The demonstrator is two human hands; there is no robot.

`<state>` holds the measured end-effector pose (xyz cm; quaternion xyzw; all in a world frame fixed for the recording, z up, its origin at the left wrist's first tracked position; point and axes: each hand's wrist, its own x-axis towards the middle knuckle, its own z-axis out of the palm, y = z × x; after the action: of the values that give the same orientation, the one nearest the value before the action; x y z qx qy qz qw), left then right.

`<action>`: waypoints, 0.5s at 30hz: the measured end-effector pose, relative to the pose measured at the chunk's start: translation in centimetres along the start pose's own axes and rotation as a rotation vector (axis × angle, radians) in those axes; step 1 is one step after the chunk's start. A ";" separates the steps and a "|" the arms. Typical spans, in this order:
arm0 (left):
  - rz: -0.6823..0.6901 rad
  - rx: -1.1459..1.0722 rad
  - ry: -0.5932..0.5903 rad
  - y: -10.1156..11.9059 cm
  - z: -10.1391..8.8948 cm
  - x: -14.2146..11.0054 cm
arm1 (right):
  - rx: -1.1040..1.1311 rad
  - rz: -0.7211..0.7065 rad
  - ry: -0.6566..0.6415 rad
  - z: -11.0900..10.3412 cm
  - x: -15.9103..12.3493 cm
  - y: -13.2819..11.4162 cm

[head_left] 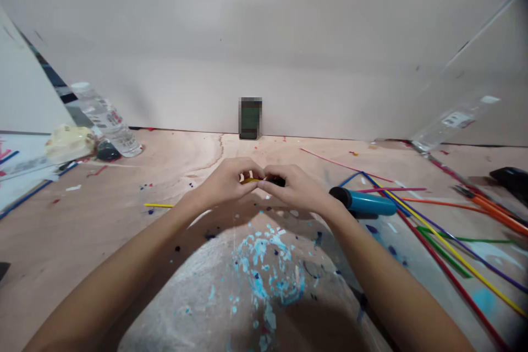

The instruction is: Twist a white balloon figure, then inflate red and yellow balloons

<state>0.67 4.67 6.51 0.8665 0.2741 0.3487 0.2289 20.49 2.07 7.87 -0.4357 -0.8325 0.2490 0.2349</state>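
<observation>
My left hand (235,177) and my right hand (293,187) meet over the middle of the worktable, fingertips touching. Both have their fingers curled in a pinch. A small thin yellow piece (248,180) shows within the curve of my left fingers. Something dark (277,181) sits under the fingers of my right hand, mostly hidden, so its kind is unclear. Close to my right wrist lies a blue cylinder (373,203) with a black end. A short yellow stick (159,205) rests on the table beside my left forearm.
Long coloured sticks (447,225) spread across the right side, near an orange-handled tool (495,212). Clear bottles lean at the left (109,121) and right (454,121). A dark phone-like device (249,119) stands against the back wall. Blue paint flecks (264,264) mark the clear sheet in front.
</observation>
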 end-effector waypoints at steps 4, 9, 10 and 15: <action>0.015 0.017 0.006 -0.3 0.2 0.0 | 0.056 0.015 -0.034 -0.2 0.0 0.5; 0.061 0.059 0.028 -0.4 0.5 -0.1 | 0.060 0.042 -0.023 -0.6 -0.1 0.2; 0.069 0.068 0.032 -0.3 0.5 -0.1 | 0.052 0.045 -0.018 -0.6 -0.1 0.1; 0.098 0.111 0.057 -0.1 0.2 -0.1 | 0.061 0.043 0.024 -1.0 -0.3 -0.6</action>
<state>0.77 4.62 6.30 0.8799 0.2567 0.3683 0.1555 20.90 1.77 8.95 -0.4493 -0.8120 0.2738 0.2526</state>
